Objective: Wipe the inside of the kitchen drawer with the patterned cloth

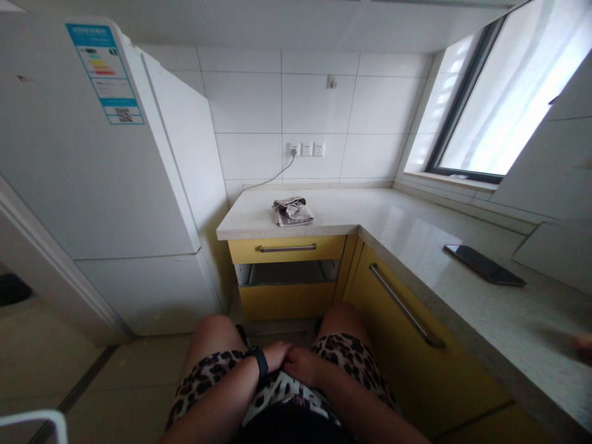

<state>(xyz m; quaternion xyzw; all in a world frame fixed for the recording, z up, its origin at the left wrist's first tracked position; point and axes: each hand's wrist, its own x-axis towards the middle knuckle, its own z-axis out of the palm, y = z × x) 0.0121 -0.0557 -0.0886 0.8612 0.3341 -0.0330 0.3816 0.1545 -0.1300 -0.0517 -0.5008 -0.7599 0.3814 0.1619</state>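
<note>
I am seated, bare knees out in front, in leopard-print shorts. My left hand (277, 355), with a black band on its wrist, lies in my lap, its fingers curled against my right hand (304, 365). My right hand is loosely closed beside it, and I can make out nothing in either hand. Both rest between my thighs, well below the L-shaped pale countertop (370, 216). A folded grey cloth (292, 211) lies on the counter straight ahead. A dark phone (483, 265) lies flat on the counter's right run.
A tall white fridge (102, 160) stands at the left. Yellow cabinets with bar handles (287, 248) sit under the counter, and one drawer bay (287, 272) gapes open. A cable runs to wall sockets (306, 148). A window (509, 105) is at the right. A blurred fingertip (584, 344) shows at the right edge.
</note>
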